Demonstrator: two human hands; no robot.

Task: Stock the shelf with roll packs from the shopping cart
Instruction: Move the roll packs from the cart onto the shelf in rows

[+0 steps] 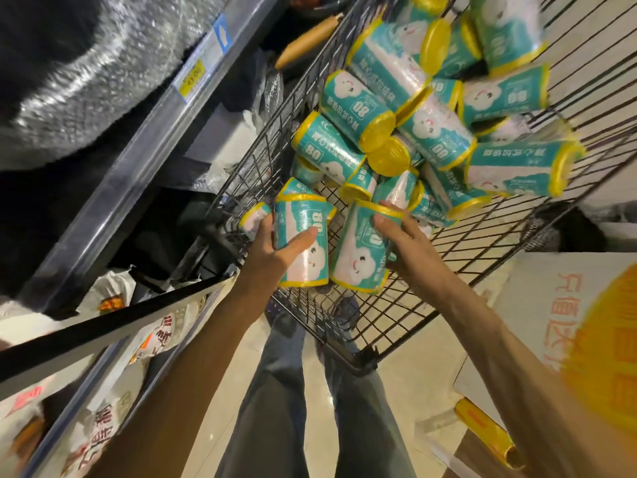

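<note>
A black wire shopping cart (389, 319) holds several teal roll packs (434, 132) with yellow ends and a cloud face. My left hand (272, 250) grips one upright roll pack (303, 257) at the cart's near left corner. My right hand (400, 236) holds a second roll pack (358, 260) right beside it, fingers curled over its top. Both packs sit just above the cart floor. The grey metal shelf (144, 143) runs along the left, its rail carrying a yellow price tag (193, 79).
Silvery wrapped goods (86, 81) fill the upper shelf level. Printed white bags (103, 426) lie on the lower shelf at the left. A white and yellow carton (565, 322) stands on the right. A wooden roller (306, 41) lies beyond the cart. My legs stand on the tiled floor.
</note>
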